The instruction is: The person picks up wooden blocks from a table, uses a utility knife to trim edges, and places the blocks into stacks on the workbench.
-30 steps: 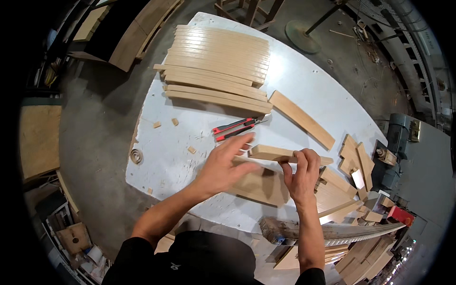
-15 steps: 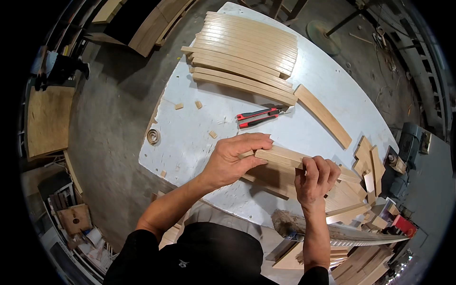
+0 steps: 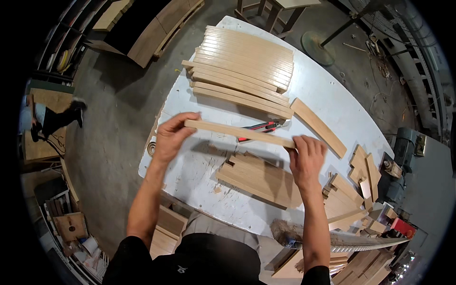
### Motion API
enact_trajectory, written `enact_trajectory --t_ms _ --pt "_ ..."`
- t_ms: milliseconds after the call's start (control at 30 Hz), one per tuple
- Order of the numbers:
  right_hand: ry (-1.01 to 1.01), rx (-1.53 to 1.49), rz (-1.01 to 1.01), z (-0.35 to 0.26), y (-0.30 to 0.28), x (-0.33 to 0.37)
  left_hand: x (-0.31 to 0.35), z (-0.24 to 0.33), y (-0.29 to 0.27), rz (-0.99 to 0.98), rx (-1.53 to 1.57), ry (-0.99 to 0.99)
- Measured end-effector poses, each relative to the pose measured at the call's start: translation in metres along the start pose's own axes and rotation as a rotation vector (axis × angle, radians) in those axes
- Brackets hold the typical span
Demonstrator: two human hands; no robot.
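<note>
A slim light wooden strip (image 3: 240, 134) is held up level between both hands, above the white tabletop (image 3: 190, 190). My left hand (image 3: 172, 134) pinches its left end, and my right hand (image 3: 308, 154) grips the right end. Under the strip lie red-and-black pliers (image 3: 259, 126), partly covered by it. Closer to me a group of wooden pieces (image 3: 256, 183) lies on the table, one with a notched end. At the far side sits a row of many similar strips (image 3: 242, 57) side by side.
A single wooden slat (image 3: 319, 127) lies right of the row. Offcuts (image 3: 344, 199) crowd the right end near a motor (image 3: 403, 147). A tape roll (image 3: 151, 148) rests by the left edge. Another person (image 3: 50, 116) is at far left, and a stool (image 3: 280, 12) stands beyond the table.
Both hands have lifted a strip away from the near pieces, up and toward the far side. My left hand has moved left to its end. The other person's leg has shifted.
</note>
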State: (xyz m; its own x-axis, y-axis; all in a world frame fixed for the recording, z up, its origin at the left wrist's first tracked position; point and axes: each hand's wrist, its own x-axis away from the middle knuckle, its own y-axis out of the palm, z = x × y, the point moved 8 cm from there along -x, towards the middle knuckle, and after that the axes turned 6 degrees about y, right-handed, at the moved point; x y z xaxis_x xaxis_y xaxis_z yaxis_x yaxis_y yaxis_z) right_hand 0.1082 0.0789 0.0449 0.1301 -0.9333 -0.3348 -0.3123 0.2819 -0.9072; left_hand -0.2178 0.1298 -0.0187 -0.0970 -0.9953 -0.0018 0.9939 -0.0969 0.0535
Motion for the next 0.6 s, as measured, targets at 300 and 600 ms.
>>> enact_trajectory --t_ms 300,600 --pt "0.227 -0.159 0.133 0.051 0.06 -0.013 -0.053 -0.04 -0.05 0.229 -0.464 0.14" --pt "0.403 0.087 -0.125 0.18 0.036 0.025 -0.034 -0.029 0.009 0.435 -0.624 0.174"
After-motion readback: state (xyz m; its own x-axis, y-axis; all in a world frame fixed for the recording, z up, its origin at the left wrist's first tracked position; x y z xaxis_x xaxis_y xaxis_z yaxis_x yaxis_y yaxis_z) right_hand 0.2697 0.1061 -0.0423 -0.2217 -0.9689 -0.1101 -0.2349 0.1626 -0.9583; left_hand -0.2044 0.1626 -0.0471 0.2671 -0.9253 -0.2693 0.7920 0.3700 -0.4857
